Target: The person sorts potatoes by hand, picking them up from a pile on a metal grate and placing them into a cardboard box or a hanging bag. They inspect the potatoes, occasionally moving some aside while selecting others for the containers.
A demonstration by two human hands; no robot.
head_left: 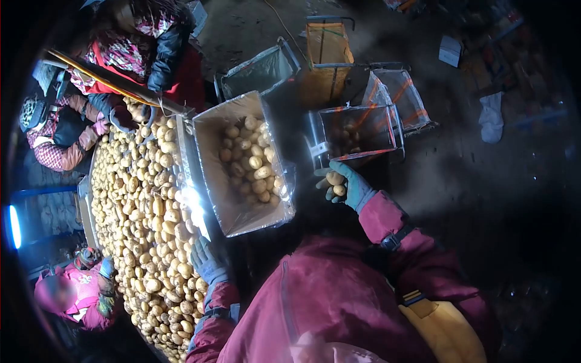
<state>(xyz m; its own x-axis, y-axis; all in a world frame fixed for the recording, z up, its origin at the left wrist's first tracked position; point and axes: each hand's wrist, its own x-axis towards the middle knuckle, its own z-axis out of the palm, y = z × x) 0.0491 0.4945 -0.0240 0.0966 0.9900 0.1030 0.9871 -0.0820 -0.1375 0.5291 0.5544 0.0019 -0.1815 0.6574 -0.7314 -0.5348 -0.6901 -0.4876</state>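
My right hand (357,186), in a grey-green glove, is closed around two potatoes (336,183) near the front corner of a wire-framed bag (392,130) that has some potatoes in its bottom. My left hand (207,261), gloved too, rests at the edge of a wide heap of potatoes (154,242), fingers stretched out and apart. Between my hands stands a box lined with clear plastic (227,221), partly filled with loose potatoes (257,160).
More framed bags stand beyond: an orange one (330,51), a clear one (260,71) and one with orange stripes (411,100). Several people work around the heap, one in pink (85,290) across from me. A white carton (449,51) lies on the floor at right.
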